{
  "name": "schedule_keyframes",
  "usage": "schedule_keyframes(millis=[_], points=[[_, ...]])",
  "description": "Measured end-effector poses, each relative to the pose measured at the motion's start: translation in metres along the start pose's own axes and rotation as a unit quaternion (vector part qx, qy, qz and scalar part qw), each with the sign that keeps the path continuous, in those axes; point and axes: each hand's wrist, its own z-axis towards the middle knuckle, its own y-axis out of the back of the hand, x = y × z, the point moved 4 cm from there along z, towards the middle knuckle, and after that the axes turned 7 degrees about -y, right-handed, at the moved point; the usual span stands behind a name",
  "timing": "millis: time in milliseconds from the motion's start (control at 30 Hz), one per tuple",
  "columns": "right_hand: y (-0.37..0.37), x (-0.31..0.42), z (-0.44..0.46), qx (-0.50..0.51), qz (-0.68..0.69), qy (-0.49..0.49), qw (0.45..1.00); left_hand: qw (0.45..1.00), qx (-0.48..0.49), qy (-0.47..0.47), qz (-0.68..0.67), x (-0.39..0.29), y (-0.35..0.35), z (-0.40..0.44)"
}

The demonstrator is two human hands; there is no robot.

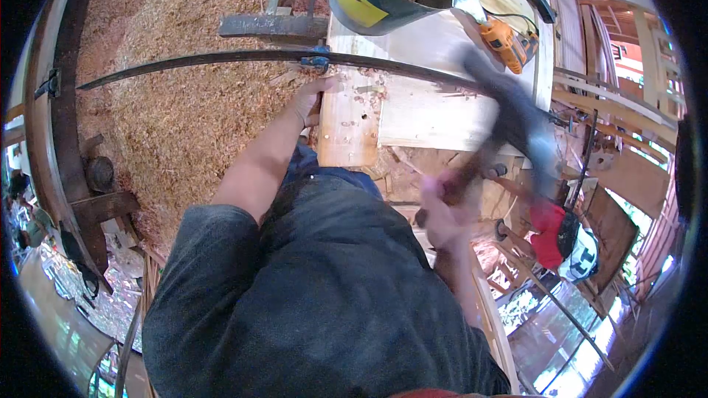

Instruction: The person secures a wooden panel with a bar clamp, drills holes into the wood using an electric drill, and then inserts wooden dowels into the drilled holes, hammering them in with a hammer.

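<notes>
My left hand [316, 103] rests against the left edge of a pale wooden board [349, 125], just below the blue clamp piece [315, 60] on a long dark bar [221, 57]. Its fingers go partly out of sight at the board's edge. To the right of my body, my right hand [448, 214] is closed around the handle of a dark tool, which looks like a hammer [509, 103]. The tool's head is smeared by motion over the right part of the wooden panel [431, 114]. A small dark hole shows in the board.
A bucket [361, 4] holding wood pieces stands at the panel's far side. Beside it lies an orange power tool [503, 43]. A red and black machine [549, 236] is at the right. Wood shavings [162, 103] cover the ground at the left.
</notes>
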Motion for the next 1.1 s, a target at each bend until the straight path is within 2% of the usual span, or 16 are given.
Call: schedule_keyframes(millis=[67, 133, 200, 267, 300, 433, 467, 567, 667, 733, 800, 900, 1000, 1033, 1067, 1100], points=[[0.020, 0.035, -0.008, 0.028, 0.080, 0.253, 0.964, 1.000, 0.018, 0.021, -0.001, 0.002, 0.002, 0.006], [0.019, 0.016, 0.004, 0.031, 0.093, 0.305, 0.947, 0.999, -0.006, 0.027, 0.026, -0.002, 0.002, 0.004], [0.004, -0.022, 0.012, -0.002, 0.007, 0.145, 0.989, 0.999, -0.011, 0.030, 0.031, -0.006, -0.004, 0.001], [-0.019, -0.085, 0.029, 0.021, -0.191, -0.063, 0.979, 0.999, 0.003, 0.030, 0.017, -0.007, -0.010, 0.000], [-0.029, -0.111, 0.047, 0.080, -0.293, -0.079, 0.950, 1.000, -0.004, 0.021, 0.020, -0.003, -0.011, -0.002], [-0.018, -0.048, 0.024, -0.045, -0.170, -0.033, 0.984, 0.999, -0.008, 0.021, 0.046, -0.003, 0.005, 0.009], [-0.007, -0.016, 0.015, -0.022, -0.129, -0.089, 0.987, 0.998, 0.000, 0.039, 0.051, 0.000, 0.009, 0.009], [0.018, 0.011, 0.010, 0.041, 0.033, 0.259, 0.965, 0.998, 0.012, 0.038, 0.045, -0.003, 0.008, 0.010], [0.004, -0.119, 0.027, 0.006, -0.092, 0.103, 0.990, 0.998, 0.014, 0.035, 0.051, -0.005, 0.009, 0.010], [-0.011, -0.134, 0.032, 0.011, -0.214, -0.047, 0.976, 0.997, 0.008, 0.029, 0.067, -0.004, 0.005, 0.006], [-0.032, -0.051, 0.041, 0.072, -0.274, -0.169, 0.944, 0.996, 0.003, 0.014, 0.086, -0.015, -0.008, 0.001], [-0.004, -0.029, 0.029, 0.026, 0.009, 0.028, 0.999, 0.995, 0.017, 0.076, 0.056, -0.002, 0.010, 0.000], [0.006, 0.009, 0.032, -0.044, 0.063, 0.258, 0.963, 0.997, 0.025, 0.058, 0.055, -0.012, -0.005, 0.005], [0.007, -0.027, 0.038, -0.027, 0.056, 0.301, 0.952, 0.997, 0.029, 0.054, 0.047, -0.009, -0.001, 0.007], [-0.003, -0.047, 0.038, -0.047, -0.024, 0.290, 0.955, 0.998, 0.031, 0.050, 0.037, -0.007, 0.003, 0.009], [-0.015, -0.062, 0.046, -0.010, -0.146, 0.148, 0.978, 0.996, 0.044, 0.063, 0.036, -0.009, 0.002, 0.009]])
